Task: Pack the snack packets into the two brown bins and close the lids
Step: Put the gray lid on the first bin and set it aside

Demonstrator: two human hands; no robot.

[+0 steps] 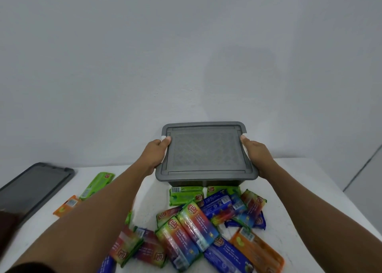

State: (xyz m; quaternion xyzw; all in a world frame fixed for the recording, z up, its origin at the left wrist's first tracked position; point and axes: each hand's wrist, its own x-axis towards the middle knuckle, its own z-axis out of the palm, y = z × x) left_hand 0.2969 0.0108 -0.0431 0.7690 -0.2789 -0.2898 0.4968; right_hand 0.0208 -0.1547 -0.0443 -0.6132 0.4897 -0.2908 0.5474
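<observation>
A grey-brown bin (203, 182) with its lid (204, 150) on top sits at the far middle of the white table. My left hand (156, 154) grips the lid's left edge, thumb on top. My right hand (257, 155) grips the right edge the same way. Several snack packets (196, 227) in green, blue, orange and rainbow wrappers lie in a loose heap in front of the bin. A green packet (97, 184) and an orange one (66, 205) lie further left.
A second grey lid or bin top (35, 187) lies at the table's left edge. The white table (299, 200) ends against a pale wall behind the bin. The table's right edge runs diagonally at the right.
</observation>
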